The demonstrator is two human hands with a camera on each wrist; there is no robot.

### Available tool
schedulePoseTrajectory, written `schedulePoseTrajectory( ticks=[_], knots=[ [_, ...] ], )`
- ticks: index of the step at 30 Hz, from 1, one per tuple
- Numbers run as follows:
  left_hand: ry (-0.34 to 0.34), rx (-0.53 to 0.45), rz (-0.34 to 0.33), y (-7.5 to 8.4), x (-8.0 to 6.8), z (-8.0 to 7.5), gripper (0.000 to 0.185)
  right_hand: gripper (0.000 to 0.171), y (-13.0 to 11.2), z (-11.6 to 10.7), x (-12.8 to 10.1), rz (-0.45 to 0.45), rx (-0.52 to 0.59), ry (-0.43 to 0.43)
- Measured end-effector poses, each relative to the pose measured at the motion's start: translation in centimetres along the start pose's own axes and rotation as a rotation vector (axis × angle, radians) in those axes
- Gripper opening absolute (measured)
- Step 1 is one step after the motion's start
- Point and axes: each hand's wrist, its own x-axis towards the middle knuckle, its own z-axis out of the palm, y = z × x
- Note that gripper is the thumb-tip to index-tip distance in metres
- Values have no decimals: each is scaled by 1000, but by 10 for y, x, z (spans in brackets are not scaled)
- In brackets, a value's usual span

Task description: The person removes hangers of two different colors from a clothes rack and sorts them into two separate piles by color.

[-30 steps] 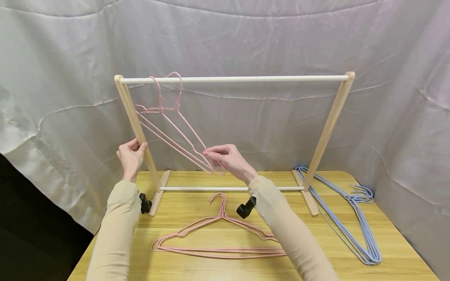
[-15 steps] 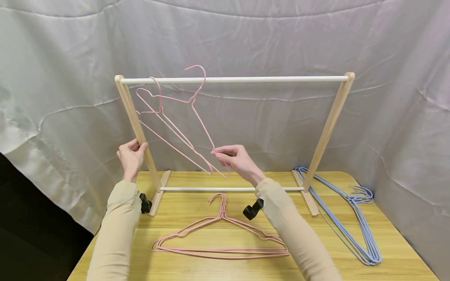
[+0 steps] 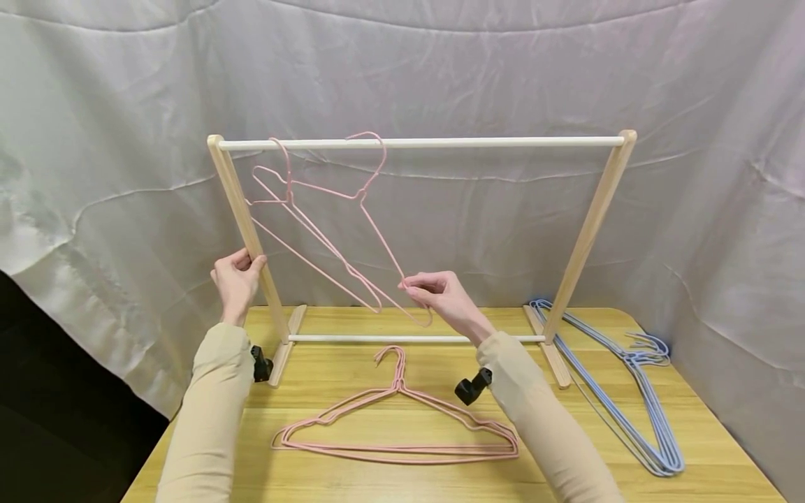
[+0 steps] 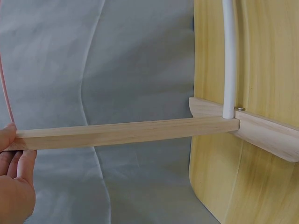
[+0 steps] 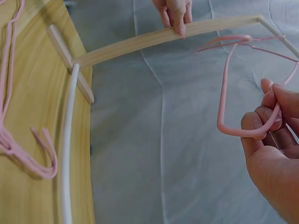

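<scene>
My right hand [image 3: 448,299] pinches a pink hanger [image 3: 383,241] near its right corner. The hanger tilts down to the right, and its hook overlaps the white top rail [image 3: 472,142] of a small wooden rack. In the right wrist view, thumb and fingers of the right hand [image 5: 275,156] close round the hanger's bent end [image 5: 223,88]. A second pink hanger [image 3: 288,164] hangs from the rail near its left end. My left hand [image 3: 235,283] grips the rack's left upright [image 3: 237,206], thumb against fingers across the wood [image 4: 117,134].
Several pink hangers [image 3: 398,384] lie stacked on the wooden table [image 3: 352,482] before the rack. A bundle of blue hangers [image 3: 648,398] lies at the right by the rack's foot. A white lower bar [image 3: 377,339] joins the uprights. Grey cloth [image 3: 503,70] hangs behind.
My right hand has moved right with the pink hanger. Its hook rose above the rail from near the hanging one, then came down farther right. The left hand has stayed on the upright.
</scene>
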Motion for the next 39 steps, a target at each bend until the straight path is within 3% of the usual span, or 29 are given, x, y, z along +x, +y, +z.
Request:
schedulePoseTrajectory(
  ticks=[18,27,32,39],
  knots=[
    [7,-3,5,0,0,-1,28,26,22,-34,-49,-44,-83,-64],
    [-1,-21,3,1,0,-1,28,28,35,-54,-73,34,-187,-86],
    [0,-21,5,1,0,-1,28,28,43,-68,-87,61,-267,-129],
    [4,-18,7,1,0,-1,28,29,53,-83,-104,111,-290,-211]
  ],
)
